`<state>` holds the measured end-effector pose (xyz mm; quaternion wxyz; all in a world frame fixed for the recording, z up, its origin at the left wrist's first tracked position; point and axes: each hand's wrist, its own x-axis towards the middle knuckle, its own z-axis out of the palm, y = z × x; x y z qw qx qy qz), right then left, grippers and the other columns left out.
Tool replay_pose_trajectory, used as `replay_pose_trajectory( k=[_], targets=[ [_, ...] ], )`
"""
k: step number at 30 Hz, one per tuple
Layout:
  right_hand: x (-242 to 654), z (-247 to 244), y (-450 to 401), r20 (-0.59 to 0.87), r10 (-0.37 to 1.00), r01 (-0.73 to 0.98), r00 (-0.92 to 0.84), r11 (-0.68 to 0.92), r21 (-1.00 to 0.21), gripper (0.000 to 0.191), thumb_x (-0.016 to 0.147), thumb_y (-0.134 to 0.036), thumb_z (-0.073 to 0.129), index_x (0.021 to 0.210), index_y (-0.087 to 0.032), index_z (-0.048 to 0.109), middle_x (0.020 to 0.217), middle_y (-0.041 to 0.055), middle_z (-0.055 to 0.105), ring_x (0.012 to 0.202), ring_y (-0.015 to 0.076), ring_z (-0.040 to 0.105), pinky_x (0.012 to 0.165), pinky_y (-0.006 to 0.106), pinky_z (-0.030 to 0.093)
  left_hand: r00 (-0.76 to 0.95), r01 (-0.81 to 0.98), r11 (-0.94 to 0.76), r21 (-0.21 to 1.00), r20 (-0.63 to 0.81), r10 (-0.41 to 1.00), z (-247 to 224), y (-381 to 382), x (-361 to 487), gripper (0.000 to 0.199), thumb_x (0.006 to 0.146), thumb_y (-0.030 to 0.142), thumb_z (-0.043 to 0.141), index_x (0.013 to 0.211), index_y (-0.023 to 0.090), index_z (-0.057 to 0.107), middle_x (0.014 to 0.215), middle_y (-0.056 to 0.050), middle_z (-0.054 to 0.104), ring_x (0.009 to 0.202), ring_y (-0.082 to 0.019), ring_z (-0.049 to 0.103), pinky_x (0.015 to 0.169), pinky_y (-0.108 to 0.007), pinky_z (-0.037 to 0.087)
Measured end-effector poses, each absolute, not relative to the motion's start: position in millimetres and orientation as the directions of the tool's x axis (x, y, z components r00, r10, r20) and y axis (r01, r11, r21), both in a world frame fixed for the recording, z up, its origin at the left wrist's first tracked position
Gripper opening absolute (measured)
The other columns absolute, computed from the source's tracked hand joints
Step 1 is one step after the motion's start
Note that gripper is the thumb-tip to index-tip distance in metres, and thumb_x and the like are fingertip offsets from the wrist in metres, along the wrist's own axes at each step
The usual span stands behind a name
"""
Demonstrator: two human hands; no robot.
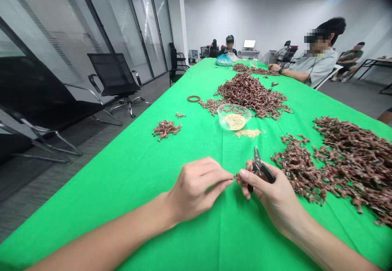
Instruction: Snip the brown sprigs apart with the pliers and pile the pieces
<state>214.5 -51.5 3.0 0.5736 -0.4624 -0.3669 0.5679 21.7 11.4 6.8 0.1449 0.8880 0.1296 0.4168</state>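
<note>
My left hand (196, 185) is closed in a pinch, thumb and forefinger meeting at one end of a small reddish-brown piece (238, 177). The thumb and fingers of my right hand (274, 191) grip the same piece from the other side. Lying across my right palm is a pair of pliers (262, 169) with black handles, its metal jaws pointing up and away from me. Most of the piece is hidden by my fingers, so its exact kind is unclear. A loose pile of similar brown pieces (298, 164) lies right of my right hand.
Ahead stands a clear plastic bowl (235, 117) of beige granules, some spilled beside it. A large brown heap (249, 93), a small pile (167, 129) and a brown ring (193, 98) lie on the green cloth (137, 177). A co-worker (321, 64) sits at the right edge.
</note>
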Motion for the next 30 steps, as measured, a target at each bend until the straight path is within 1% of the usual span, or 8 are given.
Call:
replay_pose_trajectory(
  k=[6, 11, 13, 18, 21, 26, 28, 30],
  targets=[
    [218.9, 1.3, -53.2, -0.08, 0.994, -0.284, 0.077, -0.055, -0.957, 0.033, 0.073, -0.033, 0.083, 0.087, -0.019, 0.057, 0.071, -0.0005, 0.063, 0.057, 0.0124, 0.058, 0.052, 0.026, 0.046, 0.625, 0.076, -0.893, 0.444, 0.677, 0.389, 13.1, 14.4, 19.1, 0.011, 0.088, 0.007, 0.063, 0.096, 0.013, 0.068, 0.082, -0.009, 0.075, 0.077, -0.018, 0.066, 0.074, -0.033, 0.056],
    [220.0, 2.4, -54.2, -0.029, 0.996, -0.234, 0.086, -0.008, -0.972, 0.032, 0.074, -0.033, 0.082, 0.086, -0.02, 0.056, 0.074, -0.0007, 0.064, 0.057, 0.0123, 0.058, 0.053, 0.026, 0.049, 0.642, 0.084, -0.875, 0.477, 0.646, 0.414, 11.8, 15.9, 17.7, 0.011, 0.089, 0.005, 0.061, 0.094, 0.013, 0.067, 0.085, -0.009, 0.074, 0.089, -0.019, 0.066, 0.081, -0.033, 0.055],
    [220.4, 2.8, -54.9, -0.018, 0.997, -0.216, 0.079, 0.0, -0.976, 0.031, 0.075, -0.033, 0.082, 0.086, -0.021, 0.056, 0.076, -0.0007, 0.064, 0.058, 0.0124, 0.059, 0.054, 0.027, 0.05, 0.649, 0.093, -0.861, 0.5, 0.625, 0.433, 10.4, 16.4, 17.3, 0.011, 0.09, 0.006, 0.06, 0.094, 0.014, 0.067, 0.086, -0.008, 0.073, 0.088, -0.019, 0.065, 0.08, -0.032, 0.054],
    [221.5, 4.0, -56.2, 0.015, 0.998, -0.175, 0.069, 0.027, -0.984, 0.029, 0.076, -0.031, 0.081, 0.085, -0.022, 0.055, 0.08, -0.0012, 0.064, 0.063, 0.0115, 0.06, 0.062, 0.026, 0.052, 0.67, 0.119, -0.83, 0.545, 0.573, 0.472, 14.8, 15.3, 16.0, 0.011, 0.093, 0.011, 0.056, 0.088, 0.014, 0.066, 0.08, -0.008, 0.071, 0.078, -0.018, 0.063, 0.072, -0.031, 0.052],
    [222.4, 4.6, -56.5, 0.027, 0.997, -0.155, 0.068, 0.038, -0.987, 0.028, 0.077, -0.031, 0.08, 0.084, -0.022, 0.054, 0.081, -0.0011, 0.063, 0.065, 0.0118, 0.059, 0.062, 0.026, 0.051, 0.712, 0.138, -0.802, 0.581, 0.505, 0.488, 22.0, 10.6, 13.7, 0.012, 0.093, 0.013, 0.055, 0.084, 0.015, 0.063, 0.074, -0.006, 0.069, 0.068, -0.016, 0.06, 0.065, -0.028, 0.048],
    [223.4, 3.5, -55.9, 0.031, 0.995, -0.127, 0.091, 0.042, -0.991, 0.03, 0.073, -0.03, 0.082, 0.084, -0.022, 0.055, 0.081, -0.0009, 0.063, 0.066, 0.0125, 0.057, 0.061, 0.026, 0.05, 0.863, 0.02, -0.801, 0.599, 0.394, 0.316, 28.8, -3.7, 10.2, 0.013, 0.09, 0.018, 0.058, 0.077, 0.02, 0.062, 0.053, 0.001, 0.06, 0.049, -0.013, 0.053, 0.051, -0.028, 0.041],
    [223.0, 3.5, -55.3, 0.028, 0.995, -0.11, 0.096, 0.038, -0.993, 0.03, 0.073, -0.031, 0.082, 0.084, -0.022, 0.055, 0.081, -0.0007, 0.063, 0.066, 0.0127, 0.057, 0.06, 0.026, 0.049, 0.868, 0.008, -0.806, 0.591, 0.396, 0.299, 27.5, -7.4, 10.3, 0.006, 0.086, 0.021, 0.064, 0.081, 0.02, 0.063, 0.048, 0.004, 0.056, 0.045, -0.013, 0.052, 0.049, -0.028, 0.041],
    [222.3, 4.4, -54.2, 0.033, 0.993, -0.082, 0.113, 0.042, -0.996, 0.031, 0.074, -0.036, 0.081, 0.084, -0.022, 0.055, 0.079, 0.0002, 0.064, 0.064, 0.0132, 0.057, 0.06, 0.027, 0.05, 0.826, 0.071, -0.801, 0.595, 0.415, 0.381, 25.2, -6.5, 10.6, 0.008, 0.086, 0.022, 0.067, 0.091, 0.017, 0.064, 0.049, 0.005, 0.056, 0.044, -0.011, 0.052, 0.05, -0.026, 0.041]
  ],
)
